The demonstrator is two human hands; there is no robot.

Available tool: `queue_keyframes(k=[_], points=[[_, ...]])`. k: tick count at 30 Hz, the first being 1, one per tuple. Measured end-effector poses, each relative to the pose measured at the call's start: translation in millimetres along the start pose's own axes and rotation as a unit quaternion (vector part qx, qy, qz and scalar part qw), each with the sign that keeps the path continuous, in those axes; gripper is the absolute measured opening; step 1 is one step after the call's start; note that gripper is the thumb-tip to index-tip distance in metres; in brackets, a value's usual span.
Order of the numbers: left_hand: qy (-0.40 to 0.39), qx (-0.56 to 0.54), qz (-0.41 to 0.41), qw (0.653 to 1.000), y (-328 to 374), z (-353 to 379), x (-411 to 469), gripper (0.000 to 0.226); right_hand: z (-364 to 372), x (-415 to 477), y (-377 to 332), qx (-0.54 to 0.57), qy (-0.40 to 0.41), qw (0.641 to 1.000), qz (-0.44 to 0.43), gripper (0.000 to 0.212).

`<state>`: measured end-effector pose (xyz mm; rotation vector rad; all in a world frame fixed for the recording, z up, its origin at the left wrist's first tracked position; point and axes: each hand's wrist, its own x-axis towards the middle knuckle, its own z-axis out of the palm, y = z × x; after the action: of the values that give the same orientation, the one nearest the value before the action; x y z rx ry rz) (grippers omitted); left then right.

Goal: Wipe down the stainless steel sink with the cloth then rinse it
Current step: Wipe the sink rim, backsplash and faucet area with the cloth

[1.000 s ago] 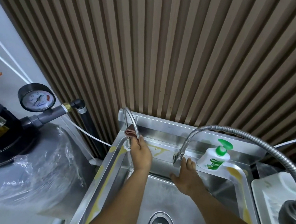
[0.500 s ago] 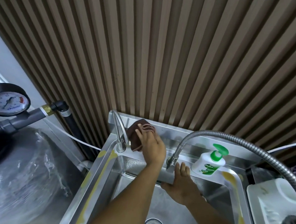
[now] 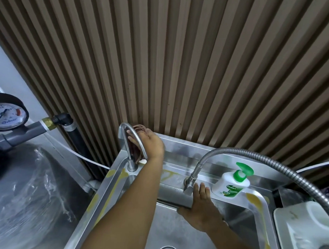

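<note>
Fingers [image 3: 131,139] of left hand [image 3: 152,145]: curled over a bunched brown cloth [image 3: 139,127], holding it against the back-left corner of the splashback; partly hidden behind the small tap.

- Pressure gauge [image 3: 5,113]: far left, on a grey pipe [image 3: 20,133].
- Tank [image 3: 32,194]: below the gauge, wrapped in clear plastic.
- Small gooseneck tap [image 3: 130,155]: on the left back corner of the sink, arching in front of the left hand.
- Stainless steel sink [image 3: 181,149]: against a ribbed brown wall; yellow streaks on its rim.
- Right hand [image 3: 200,207]: fingers [image 3: 196,188] straight and slightly apart, resting flat on the back ledge, thumb at the basin edge.
- Flexible hose tap [image 3: 235,151]: base just beside the right fingertips.
- Soap bottle [image 3: 231,185]: white, green pump, on the ledge right of the hand.
- White container [image 3: 303,231]: far right.
</note>
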<state>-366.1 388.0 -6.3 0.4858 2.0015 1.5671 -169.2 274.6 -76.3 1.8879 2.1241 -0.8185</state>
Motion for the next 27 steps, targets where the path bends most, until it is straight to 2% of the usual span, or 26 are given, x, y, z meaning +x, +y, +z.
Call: queue_keyframes(k=[2, 4, 6, 8, 12, 15, 17, 18, 21, 22, 24, 27], points=[[0.030, 0.002, -0.029, 0.999, -2.5, 6.7, 13.9, 0.067, -0.7, 0.9, 1.8, 0.003, 0.000, 1.000, -0.004, 0.108], [0.041, 0.038, -0.012, 0.998, -6.5, 9.6, 13.4, 0.062, -0.5, 1.4, 2.0, -0.002, -0.003, 1.000, -0.006, 0.108], [0.023, 0.078, 0.060, 0.995, -14.0, 7.4, -5.2, 0.053, -0.8, 1.1, 1.4, -0.004, -0.006, 1.000, -0.003, 0.107], [-0.023, 0.136, 0.171, 0.976, -31.6, 5.3, -27.8, 0.044, -0.8, 1.1, 1.3, -0.004, -0.007, 1.000, -0.001, 0.106], [-0.127, 0.285, 0.363, 0.878, -66.2, -3.4, -45.7, 0.058, 0.2, 0.6, -0.4, -0.010, -0.007, 1.000, 0.002, 0.106], [-0.226, 0.366, 0.455, 0.780, -70.3, -11.2, -53.6, 0.059, -0.3, -0.3, -1.8, -0.018, -0.010, 1.000, 0.005, 0.106], [-0.257, 0.401, 0.473, 0.741, -68.7, -16.8, -51.1, 0.066, -1.7, -0.9, -1.9, -0.022, -0.011, 1.000, 0.005, 0.106], [-0.259, 0.409, 0.463, 0.742, -66.9, -20.1, -45.5, 0.068, -2.2, -1.0, -1.8, -0.024, -0.012, 1.000, 0.004, 0.106], [-0.214, 0.392, 0.401, 0.800, -60.1, -27.7, -30.1, 0.068, -2.3, -1.1, -2.0, -0.023, -0.013, 1.000, 0.003, 0.108], [-0.190, 0.393, 0.397, 0.807, -58.1, -27.7, -29.1, 0.066, -1.7, -0.9, -2.3, -0.021, -0.013, 1.000, 0.003, 0.108], [-0.185, 0.407, 0.427, 0.786, -56.8, -22.0, -35.4, 0.063, -1.1, -1.0, -2.8, -0.021, -0.010, 1.000, 0.004, 0.108], [-0.256, 0.422, 0.510, 0.704, -55.1, -9.0, -56.6, 0.064, -1.6, -0.8, -2.0, -0.017, -0.009, 1.000, 0.005, 0.108]])
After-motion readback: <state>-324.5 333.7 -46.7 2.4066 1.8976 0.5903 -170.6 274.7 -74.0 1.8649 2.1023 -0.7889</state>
